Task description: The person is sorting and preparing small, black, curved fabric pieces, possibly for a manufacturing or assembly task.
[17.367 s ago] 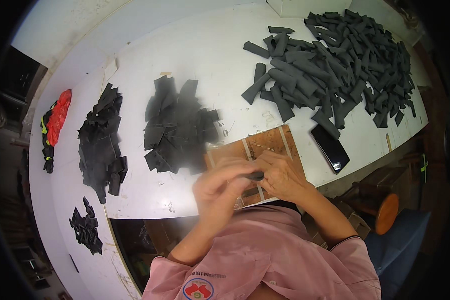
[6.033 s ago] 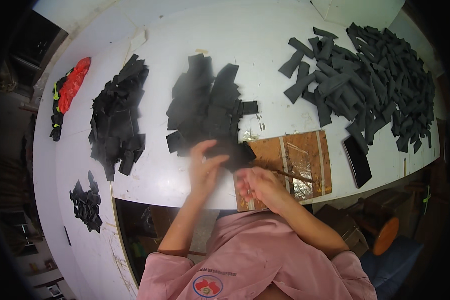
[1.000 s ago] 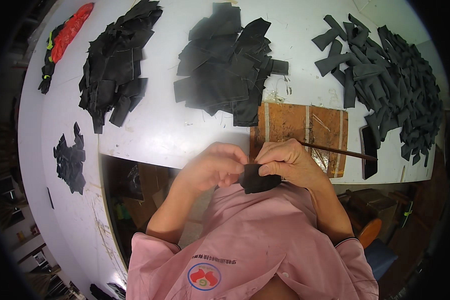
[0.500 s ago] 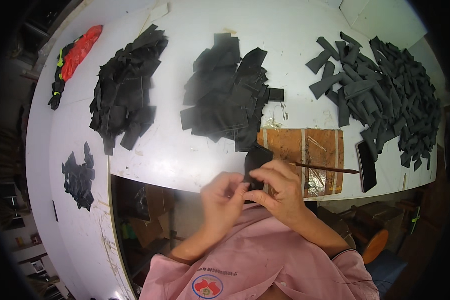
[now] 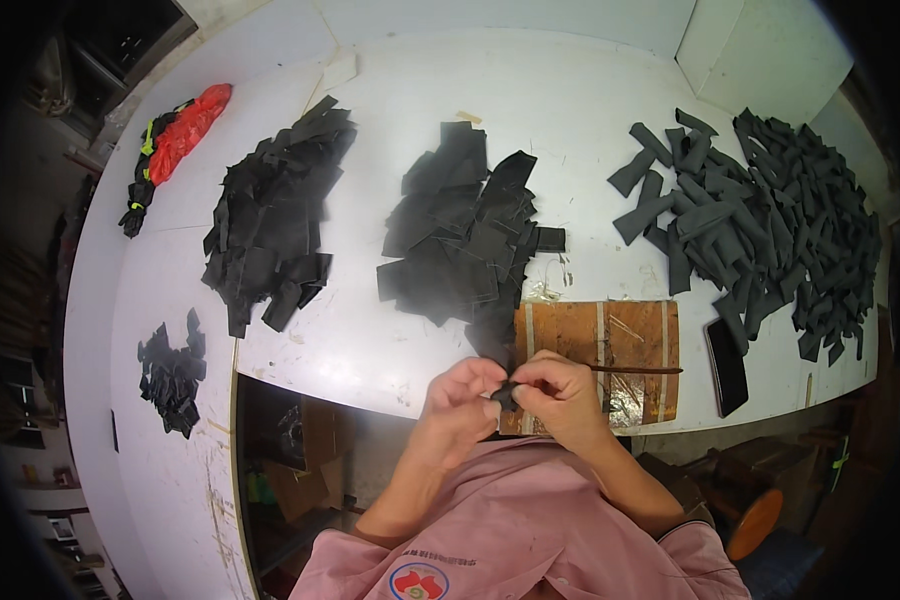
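**A:** ok so what's the grip actually doing here?
**B:** Left grip and right grip both have thumb and fingers pinched in on a small black piece, right at the front edge of the desk. Fingers cover most of it, so no clue about its full shape.
**A:** And that brown stick?
**B:** Pokes out past the right grip, over an orange-brown board. Near end's hidden, so can't tell if it's held or just lying there.
**A:** Rest of the surface?
**B:** White, scuffed. Flat black pile just beyond the hands, its near end kinda hazy. Phone right of the board, big heap of dark grey tubes behind that. Two more black piles off left, plus a red bag.
**A:** Room?
**B:** Dim. Cardboard under the desk, round wooden stool lower right, fisheye rim blacks out the corners.
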Tool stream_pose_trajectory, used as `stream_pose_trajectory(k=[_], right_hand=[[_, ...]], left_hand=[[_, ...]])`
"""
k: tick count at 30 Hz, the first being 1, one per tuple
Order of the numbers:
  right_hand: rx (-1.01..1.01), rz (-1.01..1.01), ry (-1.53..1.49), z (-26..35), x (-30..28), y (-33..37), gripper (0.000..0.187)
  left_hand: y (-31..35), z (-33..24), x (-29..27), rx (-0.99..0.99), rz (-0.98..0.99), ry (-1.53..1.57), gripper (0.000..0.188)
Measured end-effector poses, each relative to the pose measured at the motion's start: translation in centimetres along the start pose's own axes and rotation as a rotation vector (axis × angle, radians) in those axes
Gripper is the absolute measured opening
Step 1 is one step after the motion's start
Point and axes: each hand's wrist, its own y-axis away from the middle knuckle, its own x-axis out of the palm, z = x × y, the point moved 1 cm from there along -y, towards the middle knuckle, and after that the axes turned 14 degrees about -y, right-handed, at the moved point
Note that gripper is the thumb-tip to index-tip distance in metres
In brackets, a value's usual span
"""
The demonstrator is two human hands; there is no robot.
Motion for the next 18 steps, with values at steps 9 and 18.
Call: stream_pose_trajectory(k=[9, 18], right_hand=[[0.487, 0.036, -0.810, -1.1, -0.3, 0.9, 0.014], [0.291, 0.006, -0.781, 1.5, -1.2, 3.0, 0.014]], left_hand=[[-1.2, 2.9, 0.9, 0.678, -0.556, -1.062, 0.018], [0.3, 0.6, 2.5, -0.124, 0.303, 0.071, 0.035]])
